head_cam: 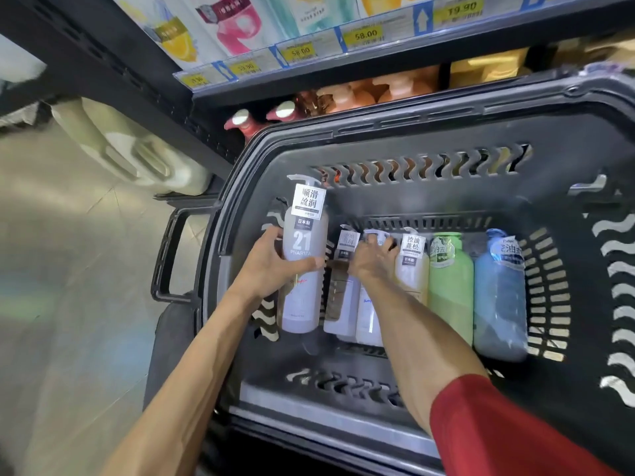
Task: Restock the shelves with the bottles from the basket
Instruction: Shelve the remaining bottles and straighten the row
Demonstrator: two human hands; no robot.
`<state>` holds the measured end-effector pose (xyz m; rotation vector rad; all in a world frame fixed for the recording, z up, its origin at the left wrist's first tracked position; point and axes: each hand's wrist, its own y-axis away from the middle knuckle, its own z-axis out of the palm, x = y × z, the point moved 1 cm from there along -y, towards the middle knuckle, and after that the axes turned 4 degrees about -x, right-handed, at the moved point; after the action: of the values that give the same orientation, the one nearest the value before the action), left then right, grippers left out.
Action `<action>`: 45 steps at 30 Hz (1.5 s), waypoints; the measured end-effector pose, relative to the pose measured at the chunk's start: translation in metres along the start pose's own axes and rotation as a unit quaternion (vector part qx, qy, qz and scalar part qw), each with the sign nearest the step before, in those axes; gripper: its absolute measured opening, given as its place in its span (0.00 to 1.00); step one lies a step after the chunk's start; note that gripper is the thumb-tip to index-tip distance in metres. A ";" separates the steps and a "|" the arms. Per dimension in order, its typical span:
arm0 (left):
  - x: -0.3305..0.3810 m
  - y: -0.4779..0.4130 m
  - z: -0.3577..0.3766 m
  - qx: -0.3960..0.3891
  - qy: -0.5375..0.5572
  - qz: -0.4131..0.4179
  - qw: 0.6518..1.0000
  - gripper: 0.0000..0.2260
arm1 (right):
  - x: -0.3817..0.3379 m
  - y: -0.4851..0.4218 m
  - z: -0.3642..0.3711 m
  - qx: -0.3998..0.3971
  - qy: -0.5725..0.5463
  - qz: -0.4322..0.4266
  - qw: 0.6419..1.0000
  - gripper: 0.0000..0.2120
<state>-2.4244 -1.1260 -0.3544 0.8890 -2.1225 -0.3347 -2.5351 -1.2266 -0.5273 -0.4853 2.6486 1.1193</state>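
Dark basket [378, 132] – bottles [450, 286] side by side inside (green, blue, pale).

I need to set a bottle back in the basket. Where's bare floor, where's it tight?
Bare floor lies between the bottle bases and the near wall of the basket. Crowded: the side-by-side row from the grey bottle in the left hand to the blue bottle; the right hand grips a white bottle there.

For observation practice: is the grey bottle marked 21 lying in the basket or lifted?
Lifted: left hand grips the grey bottle above the other bottles lying in the basket.
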 end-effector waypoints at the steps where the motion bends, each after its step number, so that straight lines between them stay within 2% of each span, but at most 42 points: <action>1: 0.000 -0.001 0.000 0.000 0.000 0.000 1.000 0.26 | -0.001 0.000 0.000 0.005 0.002 0.004 1.000 0.20; 12: 0.009 0.003 -0.006 -0.016 -0.018 0.002 1.000 0.27 | -0.004 -0.004 0.002 0.018 -0.023 0.027 0.999 0.16; 16: 0.011 0.007 -0.014 -0.013 -0.023 0.009 1.000 0.26 | -0.006 -0.009 0.005 -0.002 0.012 0.030 0.999 0.19; 19: 0.015 0.012 -0.016 0.006 -0.032 0.005 0.999 0.25 | -0.008 -0.012 0.007 -0.010 0.017 0.032 0.999 0.26; 25: 0.034 0.023 -0.017 0.088 -0.134 0.038 0.986 0.26 | -0.012 -0.017 0.005 -0.020 -0.005 0.055 0.998 0.32; 30: 0.037 0.026 -0.022 0.092 -0.129 0.032 0.987 0.25 | -0.014 -0.020 0.005 -0.021 -0.031 0.073 0.997 0.27; 33: 0.034 0.026 -0.024 0.081 -0.115 0.033 0.989 0.25 | -0.015 -0.019 0.007 -0.035 -0.003 0.080 0.996 0.24; 37: 0.032 0.023 -0.027 0.073 -0.105 0.042 0.991 0.25 | -0.017 -0.016 0.011 -0.013 0.029 0.084 0.996 0.16; 41: 0.030 0.022 -0.027 0.071 -0.101 0.047 0.991 0.26 | -0.020 -0.016 0.014 0.004 -0.044 0.102 0.994 0.09; 43: 0.029 0.022 -0.027 0.073 -0.092 0.052 0.992 0.26 | -0.023 -0.015 0.014 0.009 -0.053 0.100 0.993 0.13; 45: 0.029 0.022 -0.027 0.075 -0.088 0.053 0.992 0.26 | -0.022 -0.011 0.013 0.013 -0.029 0.092 0.995 0.22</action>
<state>-2.4271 -1.1289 -0.3095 0.8541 -2.3729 -0.2058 -2.5096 -1.2200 -0.5365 -0.2035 2.6972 1.1280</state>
